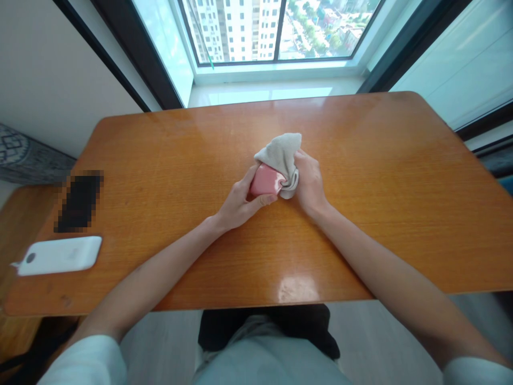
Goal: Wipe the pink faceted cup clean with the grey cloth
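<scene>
Over the middle of the table (180, 155), my left hand (238, 203) grips a small, glossy pink object (265, 181) with rounded edges. Its thumb lies along the near side and the fingers are behind the far side. What kind of thing it is, I cannot make out. A light grey cloth (282, 152) covers the pink object's right end and stands up in a fold above it. My right hand (310, 179) is closed on the cloth from the right, its fingertips mostly hidden behind the fabric.
A white rectangular device (60, 256) lies at the table's left end, with a blurred-out dark object (79, 202) just beyond it. Past the far edge is a window (276, 32) with a pale sill. A patterned grey cushion or cloth (32, 155) sits left of the table.
</scene>
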The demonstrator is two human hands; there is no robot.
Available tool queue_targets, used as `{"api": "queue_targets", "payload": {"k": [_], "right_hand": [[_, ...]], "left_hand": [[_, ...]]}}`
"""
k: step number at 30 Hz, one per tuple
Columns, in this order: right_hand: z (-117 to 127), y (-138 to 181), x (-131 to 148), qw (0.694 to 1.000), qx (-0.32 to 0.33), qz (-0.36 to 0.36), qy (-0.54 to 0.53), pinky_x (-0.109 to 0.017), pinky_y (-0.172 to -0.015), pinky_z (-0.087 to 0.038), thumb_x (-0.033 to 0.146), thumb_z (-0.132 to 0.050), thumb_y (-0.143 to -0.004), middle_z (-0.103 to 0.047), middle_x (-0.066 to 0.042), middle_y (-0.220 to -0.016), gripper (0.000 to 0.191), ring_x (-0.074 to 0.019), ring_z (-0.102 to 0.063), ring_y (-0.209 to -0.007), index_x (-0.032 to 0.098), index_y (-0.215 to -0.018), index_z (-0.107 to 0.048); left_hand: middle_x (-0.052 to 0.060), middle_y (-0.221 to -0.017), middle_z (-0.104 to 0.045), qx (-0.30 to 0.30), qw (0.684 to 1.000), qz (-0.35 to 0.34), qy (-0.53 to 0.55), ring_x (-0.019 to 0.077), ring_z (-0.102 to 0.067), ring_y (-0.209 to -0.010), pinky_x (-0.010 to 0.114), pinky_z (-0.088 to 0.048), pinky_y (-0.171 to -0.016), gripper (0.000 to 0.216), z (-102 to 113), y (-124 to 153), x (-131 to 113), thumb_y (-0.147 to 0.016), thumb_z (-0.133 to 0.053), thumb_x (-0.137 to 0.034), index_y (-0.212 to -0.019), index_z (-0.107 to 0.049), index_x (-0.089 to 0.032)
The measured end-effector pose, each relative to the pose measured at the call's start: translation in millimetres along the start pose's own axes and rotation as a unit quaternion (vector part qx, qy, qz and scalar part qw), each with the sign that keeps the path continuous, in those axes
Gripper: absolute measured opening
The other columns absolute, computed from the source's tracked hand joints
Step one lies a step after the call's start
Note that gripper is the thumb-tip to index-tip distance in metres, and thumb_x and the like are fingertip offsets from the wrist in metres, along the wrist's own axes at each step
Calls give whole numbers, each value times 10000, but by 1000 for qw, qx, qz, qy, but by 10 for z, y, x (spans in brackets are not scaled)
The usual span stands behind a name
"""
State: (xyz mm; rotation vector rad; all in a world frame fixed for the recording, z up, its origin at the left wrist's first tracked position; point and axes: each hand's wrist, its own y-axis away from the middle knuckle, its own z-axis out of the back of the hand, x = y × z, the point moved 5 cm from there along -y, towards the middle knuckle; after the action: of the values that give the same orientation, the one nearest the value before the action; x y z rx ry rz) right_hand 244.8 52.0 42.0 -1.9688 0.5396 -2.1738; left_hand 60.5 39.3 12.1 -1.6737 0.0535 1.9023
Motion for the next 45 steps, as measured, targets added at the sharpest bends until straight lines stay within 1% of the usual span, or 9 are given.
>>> {"api": "queue_targets", "payload": {"k": [7, 13, 17, 19, 23, 28, 37, 42, 45], "right_hand": [[139, -52, -545, 986, -82, -126, -79, -331, -689, -464, 644, -653, -981, -565, 26, -727, 489, -172, -494, -698, 274, -691, -521], [100, -63, -666, 968, -23, -181, -173, -361, -787, -574, 726, -691, -940, -654, 17, -805, 486, -186, -600, -752, 278, -774, -596], [135, 15, -423, 997, -22, -49, -53, -441, -985, -632, 711, -552, -1062, -748, 2, -858, 502, -241, -727, -914, 291, -818, -680], [83, 84, -199, 999, 31, 38, 15, -511, -1167, -595, 661, -492, -1112, -842, -37, -1140, 468, -291, -770, -1179, 307, -1076, -796], [-36, 255, 218, 952, 98, 229, 176, -662, -1335, -468, 659, -545, -1082, -668, -94, -1674, 590, -409, -611, -1570, 340, -1558, -683], [-146, 385, 334, 896, 125, 330, 270, -711, -1328, -456, 577, -711, -997, -653, -71, -1678, 655, -466, -563, -1608, 391, -1620, -630], [-122, 288, 392, 951, 84, 206, 216, -638, -1321, -491, 365, -776, -931, -703, -87, -1601, 538, -398, -647, -1507, 366, -1467, -737], [-83, 148, 328, 989, 55, 98, 101, -553, -1268, -533, 376, -688, -1018, -805, -62, -1417, 284, -330, -719, -1386, 327, -1267, -815], [-68, 86, 259, 998, 41, 20, 40, -486, -1177, -573, 457, -685, -1038, -835, -39, -1246, 222, -294, -747, -1246, 306, -1124, -822]], "left_hand": [[81, -1230, -769, 9, 1000, -21, -17, 197, -683, -911, 334, -581, -863, 677, 11, -1, -35, -1033, -841, -571, -1560, -592, -228], [116, -1357, -764, 13, 999, -39, -29, 243, -726, -1060, 361, -599, -961, 739, 20, -5, -64, -1025, -846, -597, -1602, -570, -226], [99, -1265, -771, 18, 1000, -20, -16, 239, -730, -993, 361, -614, -887, 746, 16, 9, -3, -1033, -831, -600, -1616, -542, -235], [106, -1283, -769, 12, 1000, -14, -1, 260, -741, -1042, 382, -632, -916, 764, 21, 13, 44, -1019, -841, -607, -1612, -537, -234], [83, -1212, -779, 1, 1000, -22, 15, 240, -736, -991, 373, -644, -892, 610, 41, 33, 129, -1010, -840, -570, -1457, -627, -213], [69, -1101, -785, 10, 999, -42, 12, 229, -723, -927, 377, -640, -867, 377, 64, 67, 164, -1029, -773, -501, -1212, -688, -182], [51, -1044, -744, -1, 1000, -11, 14, 206, -684, -873, 333, -607, -785, 506, 10, 31, 132, -1038, -784, -651, -1226, -664, -196], [111, -1393, -754, 5, 1000, -25, -6, 286, -739, -1194, 432, -615, -1086, 713, -22, 0, 61, -1036, -811, -624, -1577, -593, -214], [120, -1437, -753, 8, 1000, -19, -18, 300, -743, -1233, 437, -608, -1110, 805, -15, -9, 43, -1037, -817, -605, -1675, -515, -217]]}}
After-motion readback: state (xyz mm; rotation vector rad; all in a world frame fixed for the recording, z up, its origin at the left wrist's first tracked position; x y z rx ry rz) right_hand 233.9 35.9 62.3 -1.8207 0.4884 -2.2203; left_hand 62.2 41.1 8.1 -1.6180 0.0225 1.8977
